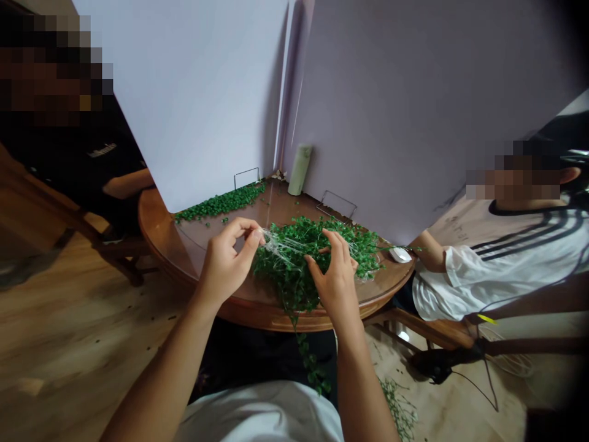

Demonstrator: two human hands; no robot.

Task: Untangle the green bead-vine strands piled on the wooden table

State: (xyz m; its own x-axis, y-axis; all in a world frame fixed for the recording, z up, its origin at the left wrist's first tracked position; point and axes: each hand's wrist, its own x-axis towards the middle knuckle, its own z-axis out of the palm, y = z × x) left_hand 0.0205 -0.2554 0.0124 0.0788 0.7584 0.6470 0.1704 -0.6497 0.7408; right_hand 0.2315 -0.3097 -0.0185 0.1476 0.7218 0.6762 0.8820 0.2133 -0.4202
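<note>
A tangled heap of leafy green sprouts (294,276) with pale, stringy stems lies at the near side of the round table. My left hand (234,252) is closed in a pinch on the white stringy ends (278,242) at the heap's left. These strands stretch rightward toward my right hand (338,264), whose thumb and fingers curl around leafy stems; its fingertips are partly hidden in the greenery. One trailing sprig (310,362) hangs over the table edge toward my lap.
Picked green leaves (225,204) lie along the left white panel (193,92). A pale green cylinder (300,170) stands where it meets the right panel (391,110). People sit on both sides. A white object (400,255) rests at the table's right rim. Stems (398,408) lie on the floor.
</note>
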